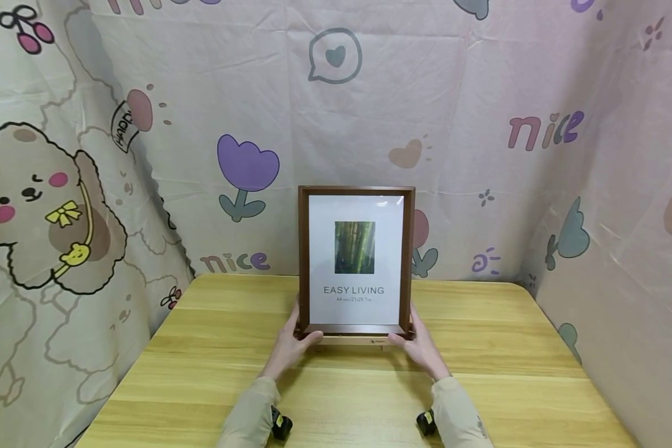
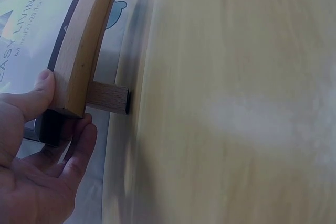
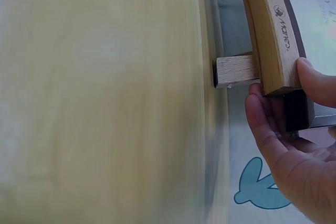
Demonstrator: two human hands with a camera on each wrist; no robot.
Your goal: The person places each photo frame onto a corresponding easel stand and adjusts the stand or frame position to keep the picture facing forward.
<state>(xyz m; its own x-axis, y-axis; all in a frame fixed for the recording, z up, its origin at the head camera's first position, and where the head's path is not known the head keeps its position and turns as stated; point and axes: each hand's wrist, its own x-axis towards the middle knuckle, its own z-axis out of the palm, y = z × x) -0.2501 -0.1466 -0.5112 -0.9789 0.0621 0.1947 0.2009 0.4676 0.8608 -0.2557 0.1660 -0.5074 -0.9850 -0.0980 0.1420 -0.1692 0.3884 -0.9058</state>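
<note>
A brown picture frame [image 1: 304, 261] with a bamboo print and the words EASY LIVING stands upright on the pale wooden ledge [image 1: 344, 340] of a small stand. My left hand [image 1: 287, 350] holds the frame's lower left corner, thumb at the front, fingers behind and below. At the lower right corner my right hand [image 1: 422, 348] grips it the same way. Close up in the left wrist view, the thumb meets the dark frame edge beside the ledge. A short wooden foot [image 2: 107, 96] juts from the stand; another foot [image 3: 237, 70] shows in the right wrist view.
A light wood-grain table [image 1: 201, 367] lies under the stand. Behind and at both sides hangs a patterned cloth [image 1: 358, 118] with flowers, hearts and a cartoon bear. Each sleeve has a small black device [image 1: 282, 426] at the wrist.
</note>
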